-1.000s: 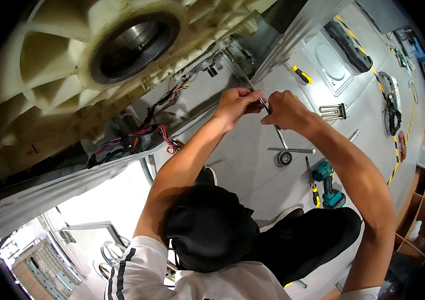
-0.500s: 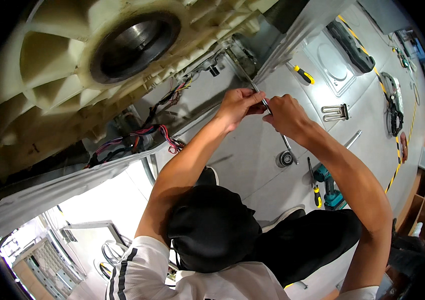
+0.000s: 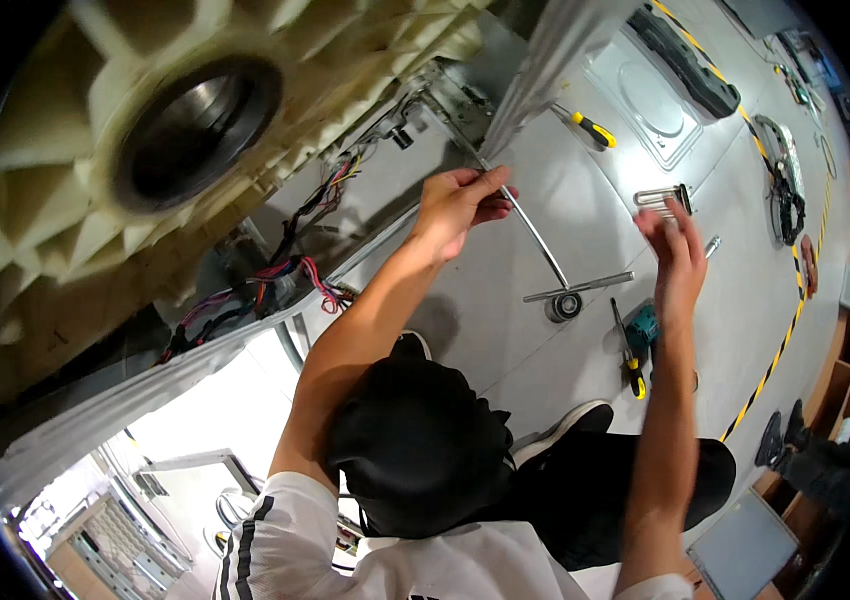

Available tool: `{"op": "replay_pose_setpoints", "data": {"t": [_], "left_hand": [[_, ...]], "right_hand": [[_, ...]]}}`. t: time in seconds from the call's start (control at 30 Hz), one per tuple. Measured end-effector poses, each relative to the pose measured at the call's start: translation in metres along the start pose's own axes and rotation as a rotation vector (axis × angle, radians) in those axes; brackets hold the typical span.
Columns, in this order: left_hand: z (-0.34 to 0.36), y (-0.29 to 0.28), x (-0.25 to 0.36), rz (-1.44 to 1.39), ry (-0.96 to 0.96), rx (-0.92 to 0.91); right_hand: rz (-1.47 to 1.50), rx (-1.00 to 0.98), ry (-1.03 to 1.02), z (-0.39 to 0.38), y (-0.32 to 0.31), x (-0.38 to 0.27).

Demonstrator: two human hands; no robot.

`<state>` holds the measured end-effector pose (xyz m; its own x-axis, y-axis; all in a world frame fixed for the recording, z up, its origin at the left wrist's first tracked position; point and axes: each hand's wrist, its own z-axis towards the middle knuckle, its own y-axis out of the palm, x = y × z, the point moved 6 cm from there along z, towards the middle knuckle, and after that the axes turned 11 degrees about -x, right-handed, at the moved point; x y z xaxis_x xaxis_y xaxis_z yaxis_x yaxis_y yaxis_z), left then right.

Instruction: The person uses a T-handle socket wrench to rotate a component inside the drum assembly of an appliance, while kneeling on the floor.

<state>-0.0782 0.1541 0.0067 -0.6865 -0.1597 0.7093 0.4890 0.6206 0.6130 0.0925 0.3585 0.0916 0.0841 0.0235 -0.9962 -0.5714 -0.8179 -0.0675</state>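
Note:
My left hand (image 3: 460, 208) is closed around the shaft of a T-handle wrench (image 3: 548, 258). Its far end reaches into the metal frame beneath the machine, where the tip is hard to make out. The crossbar points toward me, over a round bearing (image 3: 566, 305) on the floor. My right hand (image 3: 673, 245) is off the wrench, raised with fingers apart and somewhat blurred, in front of a looped heating element (image 3: 657, 198). A large cream ribbed plastic tub (image 3: 55, 175) with a dark round hub (image 3: 200, 130) fills the upper left. Coloured wires (image 3: 295, 270) hang below it.
A yellow-black screwdriver (image 3: 593, 130) lies near a clear-grey panel (image 3: 655, 95) and a dark case (image 3: 685, 60). Closer in are a second screwdriver (image 3: 633, 365) and a teal power drill (image 3: 642, 325). Yellow-black tape (image 3: 767, 372) crosses the floor at right. Another person's legs (image 3: 825, 470) show there.
My right hand has let go of the wrench and moved right, toward the heating element. The wrench's crossbar now shows, turned sideways. My left hand keeps its grip. The view has shifted slightly.

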Motion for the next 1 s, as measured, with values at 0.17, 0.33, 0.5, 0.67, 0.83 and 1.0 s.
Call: {"op": "replay_pose_setpoints", "data": {"t": [0.17,0.33,0.5,0.67,0.83,1.0], "left_hand": [[0.004,0.002,-0.007,0.000,-0.003,-0.041],[0.002,0.003,-0.003,0.023,-0.001,-0.034],[0.002,0.007,0.001,0.054,0.022,-0.035],[-0.001,0.013,-0.002,0.121,-0.044,-0.157],[-0.004,0.015,0.002,0.162,-0.071,-0.154],[-0.004,0.016,0.006,0.163,-0.078,-0.144]], "right_hand": [[-0.230,-0.208,0.014,-0.106,0.051,0.066],[-0.034,-0.062,0.203,-0.092,0.073,0.071],[0.639,0.069,0.420,-0.085,0.096,0.076],[1.420,-0.140,0.807,-0.092,0.112,0.098],[0.371,0.078,0.595,-0.094,0.068,0.099],[-0.666,0.043,-0.200,-0.092,0.073,0.026]]}}
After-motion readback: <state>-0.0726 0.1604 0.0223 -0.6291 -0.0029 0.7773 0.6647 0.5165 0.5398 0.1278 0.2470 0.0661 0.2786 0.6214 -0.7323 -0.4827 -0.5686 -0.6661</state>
